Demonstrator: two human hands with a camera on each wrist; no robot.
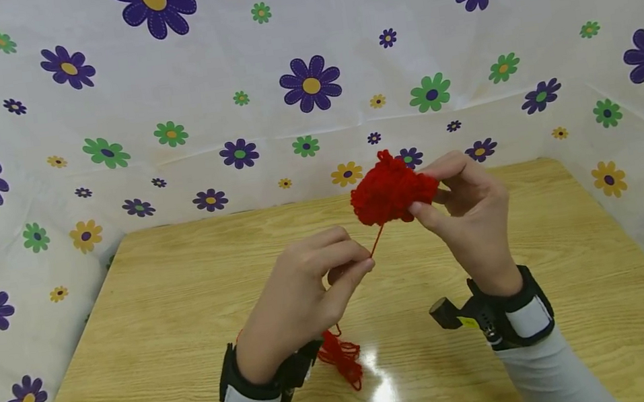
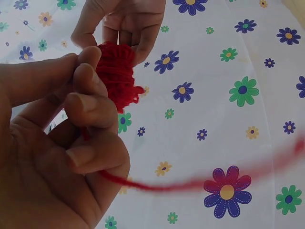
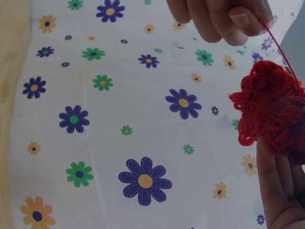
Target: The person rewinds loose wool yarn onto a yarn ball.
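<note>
A bundle of red yarn [image 1: 389, 191], loosely wound with small loops sticking out, is held up above the table. My right hand [image 1: 470, 209] grips its right side between thumb and fingers. Lower and to the left, my left hand [image 1: 320, 282] pinches a single strand that runs taut down from the bundle. In the left wrist view that strand [image 2: 157, 187] passes through the curled fingers of the left hand [image 2: 71, 129] and trails off to the right. The right wrist view shows the bundle [image 3: 271, 107] resting against the right fingers [image 3: 276, 176].
A loose heap of red yarn [image 1: 341, 358] lies on the wooden table [image 1: 187, 293], partly hidden behind the left wrist. A white cloth [image 1: 241, 48] printed with flowers hangs behind the table and along its sides. Each wrist wears a black strap with a camera [image 1: 447, 313].
</note>
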